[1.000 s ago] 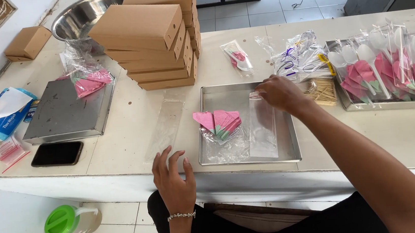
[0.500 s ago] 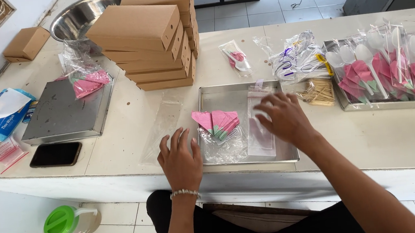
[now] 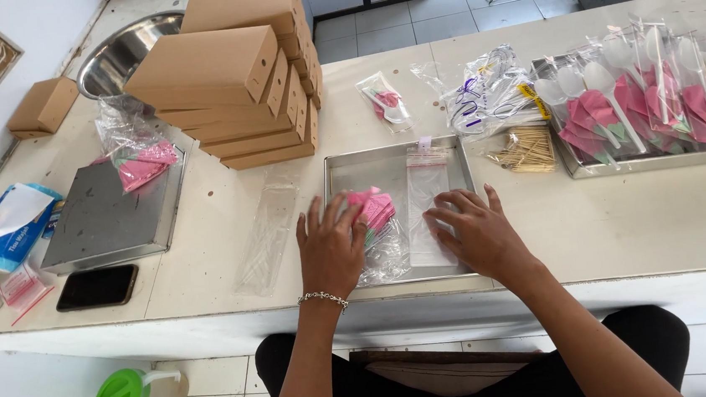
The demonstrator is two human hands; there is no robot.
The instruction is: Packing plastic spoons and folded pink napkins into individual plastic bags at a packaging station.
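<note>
Moved forward since a second ago: left hand [image 3: 332, 246], up from the near edge of the table [image 3: 624, 227] and now resting in the shallow metal tray [image 3: 367, 162], fingers spread flat over the pink folded napkins [image 3: 375, 208] and the crumpled clear plastic beneath them. Drawn back toward the body meanwhile: right hand [image 3: 473, 233], now lying open, fingers splayed, pressing on the lower part of a clear plastic sleeve [image 3: 427, 205]. Neither hand pinching anything. Sleeve stretched lengthwise straight away from the right hand, sealed strip at the far end, long axis running front to back; right hand on it, left hand just beside it across a narrow gap. Napkins directly under the left fingertips, slightly left of the sleeve. Farther left of the left hand, another empty clear sleeve [image 3: 267, 230] flat on the table. Beyond the hands, stacked brown cardboard boxes [image 3: 235, 82]; off to the right, a bundle of toothpicks [image 3: 525, 150] and a second tray of packed spoon sets [image 3: 648, 108].
</note>
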